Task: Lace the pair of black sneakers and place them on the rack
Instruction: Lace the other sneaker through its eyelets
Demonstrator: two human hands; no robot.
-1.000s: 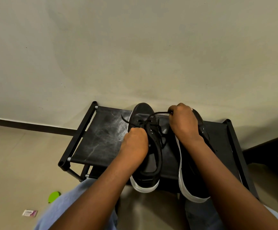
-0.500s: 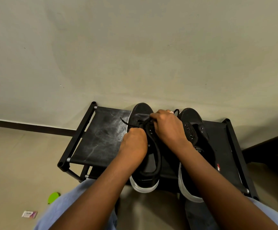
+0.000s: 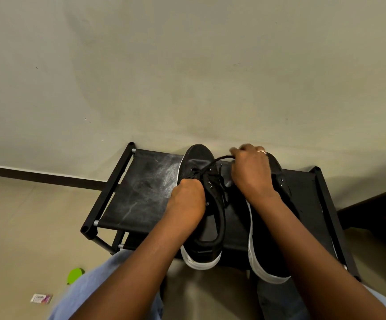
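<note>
Rack [image 3: 141,195] top carries both sneakers, toes to the wall. Left sneaker [image 3: 201,204] sits under left hand [image 3: 187,202], which pinches near the eyelets (grip detail hidden). Right hand [image 3: 252,172] pinches lace [image 3: 212,163], taut, running up-right from the eyelets.

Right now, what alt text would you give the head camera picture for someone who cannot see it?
A person's right hand pulls a black shoelace taut from the left black white-soled sneaker, while the left hand grips that shoe's lacing area. A second black sneaker sits beside it, both on a black fabric-topped shoe rack against a pale wall.
</note>
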